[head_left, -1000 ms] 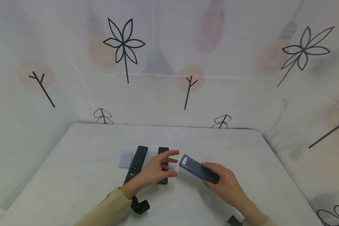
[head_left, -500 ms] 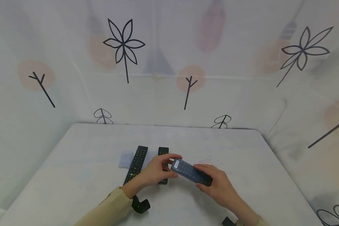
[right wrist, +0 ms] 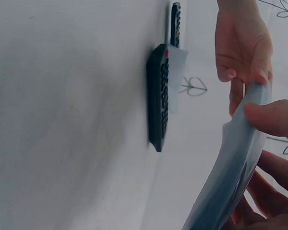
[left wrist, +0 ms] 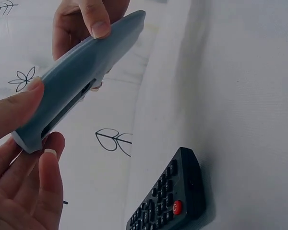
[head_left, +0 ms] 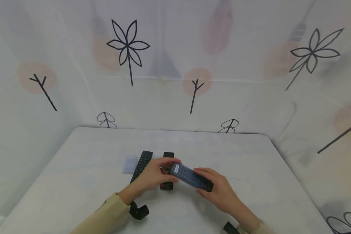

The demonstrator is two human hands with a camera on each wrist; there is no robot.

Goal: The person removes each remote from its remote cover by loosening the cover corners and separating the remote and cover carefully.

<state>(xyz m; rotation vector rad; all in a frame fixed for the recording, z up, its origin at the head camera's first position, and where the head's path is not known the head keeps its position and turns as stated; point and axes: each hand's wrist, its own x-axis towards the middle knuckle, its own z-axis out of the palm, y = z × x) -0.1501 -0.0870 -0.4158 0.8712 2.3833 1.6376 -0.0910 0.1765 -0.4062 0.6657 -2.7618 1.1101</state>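
Note:
Held above the table is a dark remote control in a translucent bluish sleeve, with a white label at its left end. My right hand grips its right end, thumb below and fingers above. At the labelled end, my left hand pinches it; the left wrist view shows the thumb on one side and the fingers on the other. Behind the left hand lie two black remotes. The nearer remote has a red button, and the longer remote is partly covered by the hand.
A pale, flat translucent piece lies left of the long remote. Black straps with small dark camera mounts hang at both wrists. The white table ends at a patterned cloth backdrop.
My right hand has carried the sleeved remote leftward to my left hand. The left hand, earlier spread apart from it, now pinches the labelled end and has shifted slightly left.

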